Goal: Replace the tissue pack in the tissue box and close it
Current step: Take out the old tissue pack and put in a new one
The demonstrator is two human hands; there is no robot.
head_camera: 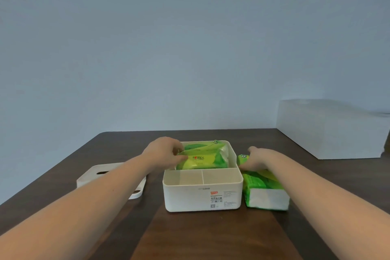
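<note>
— Tissue pack (203, 157) number one sat in the back part of the white box (202, 195), near the middle of the frame. Who had it?

— The left hand (163, 151) did. Its fingers were closed on the crinkly green wrap at the pack's left end.

— And the other pack (263, 188)?

— It lay on the brown table (211, 236), just right of the box. The right hand (256, 158) rested on its far end. I could not tell if those fingers were gripping or only touching.

— How would a pack feel?

— Light and squishy, I think. The wrap looked smooth, so it might slip. Holding both short ends seemed best.

— Was there room?

— The pack nearly filled its part, close to the box walls, so it should go straight up. The lid (92, 175) lay at the left, under the left arm. A big white box (329, 131) stood far off at the right.
</note>
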